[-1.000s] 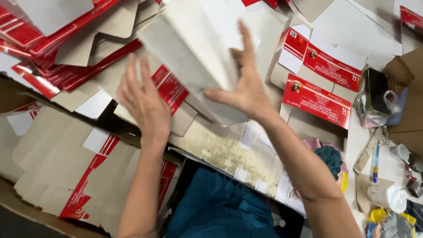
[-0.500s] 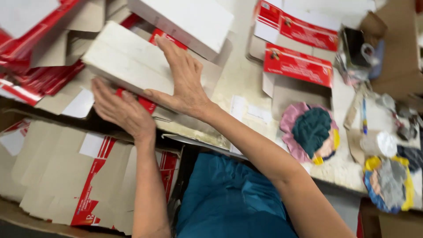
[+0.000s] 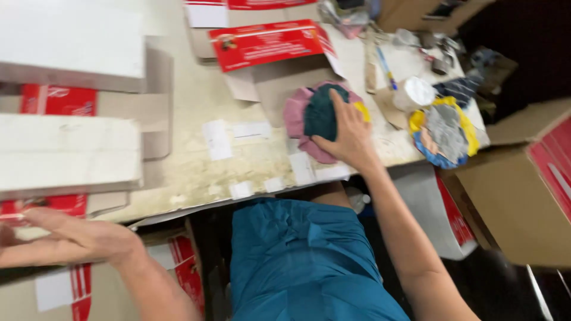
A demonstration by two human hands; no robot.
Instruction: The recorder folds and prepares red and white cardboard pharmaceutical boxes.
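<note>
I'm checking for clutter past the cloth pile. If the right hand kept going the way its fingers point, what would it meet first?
Probably the flat red carton beyond the cloth pile under the right hand; depth is unclear.

Right hand (image 3: 348, 137): arm extended forward and up from the lower right, wrist straight, palm down, fingers spread and laid flat. Left hand (image 3: 71, 238): at the lower left edge, forearm rising from below, palm turned inward, fingers extended together and pointing left, slightly blurred.
</note>
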